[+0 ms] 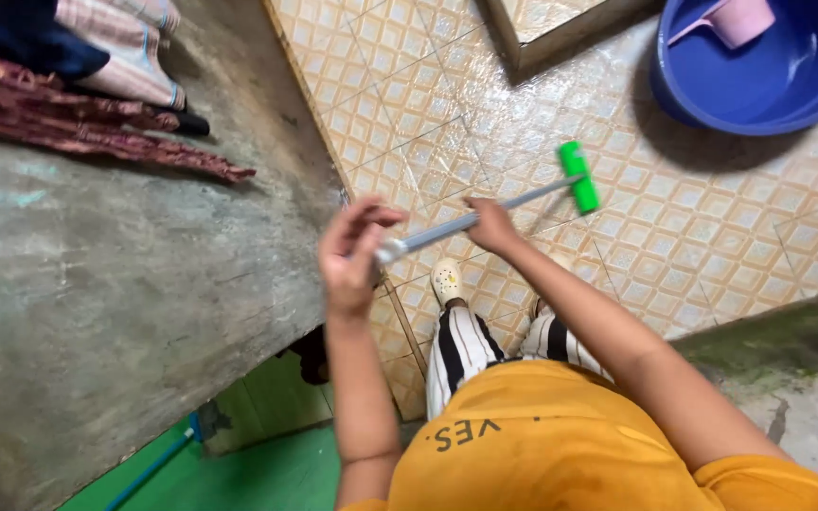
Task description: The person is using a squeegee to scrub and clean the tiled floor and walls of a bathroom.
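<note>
Because the long grey metal-handled floor brush [485, 213] needs two points of grip to press down, the left hand [352, 251] curls around the handle's upper end while the right hand [491, 225] closes on the shaft further down. The brush's green plastic head [578, 177] rests on the wet, patterned cream floor tiles [712, 237], well apart from the blue plastic basin [759, 76] holding a pink scoop [736, 19].

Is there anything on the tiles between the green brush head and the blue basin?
Nothing visible. The brush head sits on bare wet tiles, and the stretch toward the basin looks open. Both hands, left and right, already grip the handle.
</note>
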